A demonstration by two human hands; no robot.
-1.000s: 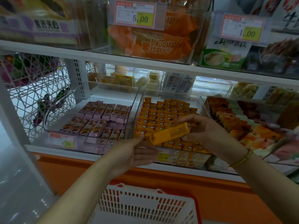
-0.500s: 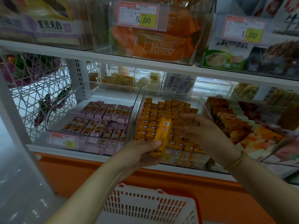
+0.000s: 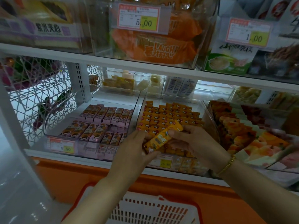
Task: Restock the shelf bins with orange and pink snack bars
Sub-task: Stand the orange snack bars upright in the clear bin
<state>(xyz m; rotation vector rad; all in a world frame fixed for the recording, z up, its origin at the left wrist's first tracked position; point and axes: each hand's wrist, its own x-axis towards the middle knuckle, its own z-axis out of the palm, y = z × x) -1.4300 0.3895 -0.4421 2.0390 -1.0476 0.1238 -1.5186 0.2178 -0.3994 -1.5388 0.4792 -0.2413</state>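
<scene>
Both hands hold 1 orange snack bar [image 3: 162, 137] tilted over the front edge of the clear bin [image 3: 186, 165], which is packed with orange bars [image 3: 169, 115]. The left hand [image 3: 134, 152] grips its lower end and the right hand [image 3: 194, 143] pinches its upper end. In the bin just left, pink bars [image 3: 100, 125] lie in rows. A white basket [image 3: 153, 210] sits below the front edge of the shelf [image 3: 48, 154].

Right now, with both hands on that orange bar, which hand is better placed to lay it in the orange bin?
Right, probably. The right hand is over the orange bin, pinching the upper end of the orange bar; the left hand holds the lower end at the bin's front-left corner.
</scene>
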